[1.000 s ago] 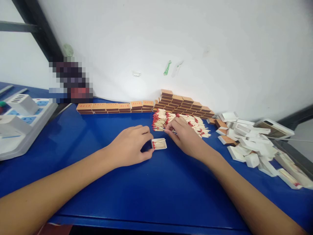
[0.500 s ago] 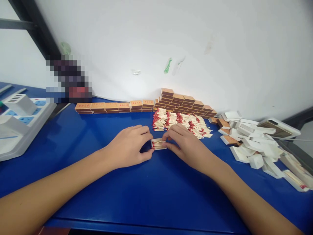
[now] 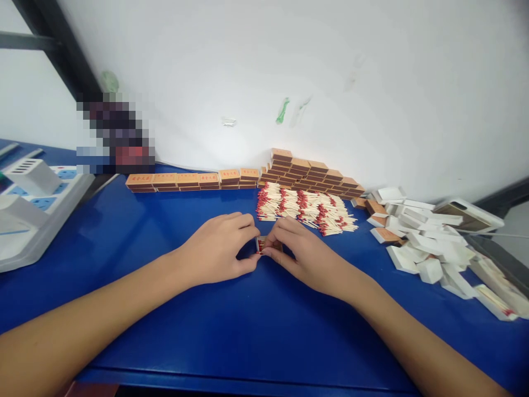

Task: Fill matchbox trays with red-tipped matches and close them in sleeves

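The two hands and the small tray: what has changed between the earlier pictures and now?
The right hand moved from the match pile, left and down in the view, to the tray, now covering much of it. Whether it released anything is hidden. The left hand stayed at the tray's left end.

- A lived-in room, most likely a dormitory or bedroom corner — which of the two cannot be told.
- The glossy, deep-blue tabletop [image 3: 248,331] stands against a plain white wall [image 3: 198,60], like a personal desk.
- A slanting black bar, metal by its look [image 3: 70,66], rises at the left, resembling a bunk or desk frame.
- Everyday electrics: a chunky white power strip with blue socket faces [image 3: 61,215], carrying a slotted white plug-in block [image 3: 33,176].
- A crumpled green strip [image 3: 282,111] clings to the wall.
- Orange-and-brown cardboard matchboxes [image 3: 306,176] and loose red-tipped wooden matches [image 3: 301,207] suggest small handwork — done at a desk.
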The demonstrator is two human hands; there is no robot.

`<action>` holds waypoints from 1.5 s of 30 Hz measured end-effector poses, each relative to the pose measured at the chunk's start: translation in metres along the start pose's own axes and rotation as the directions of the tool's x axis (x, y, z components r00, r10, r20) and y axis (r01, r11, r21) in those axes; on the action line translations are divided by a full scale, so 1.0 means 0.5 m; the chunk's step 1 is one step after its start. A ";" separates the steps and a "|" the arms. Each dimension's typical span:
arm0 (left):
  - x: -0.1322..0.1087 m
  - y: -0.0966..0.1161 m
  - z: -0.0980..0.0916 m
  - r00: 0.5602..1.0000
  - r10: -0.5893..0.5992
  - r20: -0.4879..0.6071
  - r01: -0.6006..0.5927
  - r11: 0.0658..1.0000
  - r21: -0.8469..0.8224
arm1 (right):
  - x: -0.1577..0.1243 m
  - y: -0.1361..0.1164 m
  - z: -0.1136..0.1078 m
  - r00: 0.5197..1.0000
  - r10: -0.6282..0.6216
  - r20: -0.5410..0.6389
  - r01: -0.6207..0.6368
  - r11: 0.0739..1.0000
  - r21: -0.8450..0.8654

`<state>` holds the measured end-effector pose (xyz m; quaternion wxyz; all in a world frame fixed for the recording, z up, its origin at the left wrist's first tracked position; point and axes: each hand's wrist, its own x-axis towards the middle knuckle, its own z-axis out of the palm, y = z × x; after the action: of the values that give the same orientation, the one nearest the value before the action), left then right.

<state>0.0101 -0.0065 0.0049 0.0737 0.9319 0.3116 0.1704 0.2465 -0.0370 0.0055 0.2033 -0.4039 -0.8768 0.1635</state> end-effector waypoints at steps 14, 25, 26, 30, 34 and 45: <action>-0.003 0.000 0.000 1.000 -0.002 -0.013 0.002 1.000 -0.005 | -0.007 0.014 -0.020 0.999 -0.039 -0.018 0.037 0.993 -0.114; -0.001 0.001 -0.002 1.000 0.000 -0.003 0.000 1.000 -0.007 | -0.008 0.028 -0.022 0.998 -0.030 -0.053 0.021 0.987 -0.162; -0.001 0.001 -0.002 1.000 0.002 -0.004 -0.002 1.000 -0.007 | -0.007 0.026 -0.021 0.998 -0.028 -0.052 0.020 0.987 -0.157; -0.001 0.000 -0.001 1.000 0.008 -0.010 -0.008 1.000 -0.004 | -0.006 0.027 -0.026 0.998 -0.019 -0.057 0.012 0.993 -0.114; -0.002 -0.001 -0.002 1.000 0.006 -0.009 -0.006 1.000 -0.001 | -0.015 0.064 -0.063 0.989 0.065 -0.134 -0.072 0.996 -0.051; -0.003 -0.002 -0.002 1.000 0.005 -0.004 -0.005 1.000 -0.004 | -0.022 0.139 -0.068 0.981 0.186 -0.060 -0.191 0.977 -0.099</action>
<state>0.0080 -0.0067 0.0051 0.0744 0.9321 0.3094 0.1730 0.3143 0.0018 0.0008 0.1878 -0.4994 -0.8363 0.1259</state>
